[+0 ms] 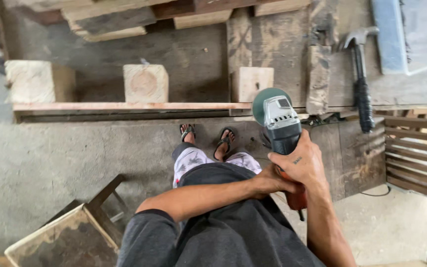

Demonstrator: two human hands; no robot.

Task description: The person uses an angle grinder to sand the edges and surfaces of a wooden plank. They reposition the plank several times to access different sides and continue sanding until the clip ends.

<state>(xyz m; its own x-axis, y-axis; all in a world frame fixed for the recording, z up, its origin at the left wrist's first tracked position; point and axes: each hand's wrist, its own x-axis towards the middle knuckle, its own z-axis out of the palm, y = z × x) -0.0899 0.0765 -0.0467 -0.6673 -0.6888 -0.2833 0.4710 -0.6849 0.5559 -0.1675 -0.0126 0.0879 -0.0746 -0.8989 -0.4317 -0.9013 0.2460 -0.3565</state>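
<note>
Both hands grip the grey-and-black angle grinder with the green disc (278, 116), the right hand (303, 165) wrapped around its body and the left hand (275, 182) closed at the rear for steadiness, holding it above the long wooden plank (124, 106) near the black-handled claw hammer (361, 79) on the worktop (396, 89).

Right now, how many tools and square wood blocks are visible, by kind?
Angle grinder, held in both hands (right hand, left hand): 1
Claw hammer: 1
Square wood blocks: 3
Total: 5
</note>
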